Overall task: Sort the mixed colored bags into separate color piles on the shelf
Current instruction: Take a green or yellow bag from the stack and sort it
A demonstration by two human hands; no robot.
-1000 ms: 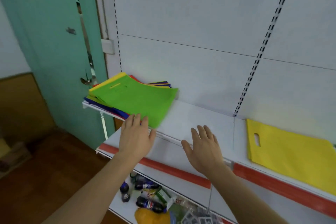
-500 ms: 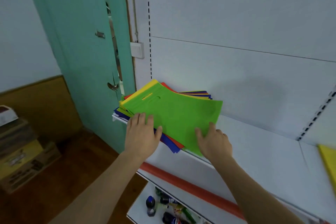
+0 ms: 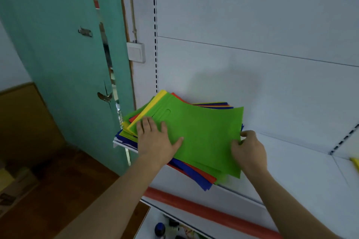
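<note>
A mixed stack of flat bags [image 3: 196,174] in green, yellow, red and blue lies at the left end of the white shelf [image 3: 303,169]. A green bag [image 3: 202,132] with a cut-out handle is on top. My left hand [image 3: 155,139] rests flat on the green bag's left part, fingers straight. My right hand [image 3: 248,149] pinches the green bag's right edge, fingers curled round it. A sliver of a yellow bag [image 3: 355,163] shows at the far right edge of the shelf.
The shelf has a white back panel [image 3: 252,25] and a red front strip [image 3: 204,207]. A teal door [image 3: 58,44] stands just left of the stack, with a light switch [image 3: 136,52] beside it. Bottles [image 3: 160,229] sit on the lower shelf. Cardboard boxes [image 3: 11,188] lie on the floor at left.
My view has swung left toward the stack. My left hand slid up onto the green bag, and my right hand moved to the bag's right edge and took hold of it.
</note>
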